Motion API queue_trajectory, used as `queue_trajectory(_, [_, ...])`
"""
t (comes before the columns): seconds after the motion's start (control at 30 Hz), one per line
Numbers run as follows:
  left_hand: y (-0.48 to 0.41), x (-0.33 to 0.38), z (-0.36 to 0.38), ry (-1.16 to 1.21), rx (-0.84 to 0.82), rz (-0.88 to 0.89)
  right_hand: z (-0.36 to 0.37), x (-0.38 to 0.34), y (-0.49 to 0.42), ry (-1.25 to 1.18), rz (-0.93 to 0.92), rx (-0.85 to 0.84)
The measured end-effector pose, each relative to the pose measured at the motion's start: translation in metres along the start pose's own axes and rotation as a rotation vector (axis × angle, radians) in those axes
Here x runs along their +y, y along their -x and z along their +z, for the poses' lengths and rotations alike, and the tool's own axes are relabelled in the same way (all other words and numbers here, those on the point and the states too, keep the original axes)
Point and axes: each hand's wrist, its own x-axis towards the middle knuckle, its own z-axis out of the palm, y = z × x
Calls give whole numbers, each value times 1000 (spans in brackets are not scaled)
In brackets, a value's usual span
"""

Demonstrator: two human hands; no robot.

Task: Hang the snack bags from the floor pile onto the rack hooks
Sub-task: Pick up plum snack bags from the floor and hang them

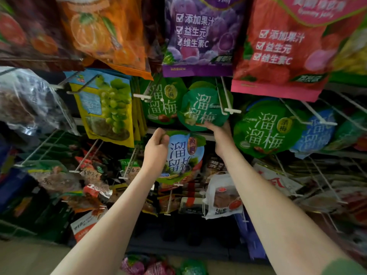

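Snack bag (185,155) gripped in our left hand's (156,147) curled fingers; our right hand (221,135) pinches the green bag (202,108), probably baring the hook (232,110).

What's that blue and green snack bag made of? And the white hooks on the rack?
The blue-and-green bag, gripped by the left hand, looks like glossy printed plastic film: it shines and bends softly. The green bag that the right hand pinches looks the same. The white hooks look like thin, stiff metal wire coated white, probably with plastic end tabs.
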Motion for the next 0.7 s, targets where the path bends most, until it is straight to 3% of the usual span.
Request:
queue_trajectory(0.13, [18,7,4,-26,-18,19,-17,6,55,120,53,27])
queue_trajectory(0.27, [48,21,11,-86,-39,14,-65,-7,124,533,-141,127])
queue_trajectory(0.43, [84,41,35,-36,6,48,-133,-47,144,724,-385,146])
queue_trajectory(0.53, [106,53,60,-39,-27,46,-165,-71,124,845,-460,241])
queue_trajectory(0.7, [127,70,94,-100,-60,51,-186,-105,89,881,-475,65])
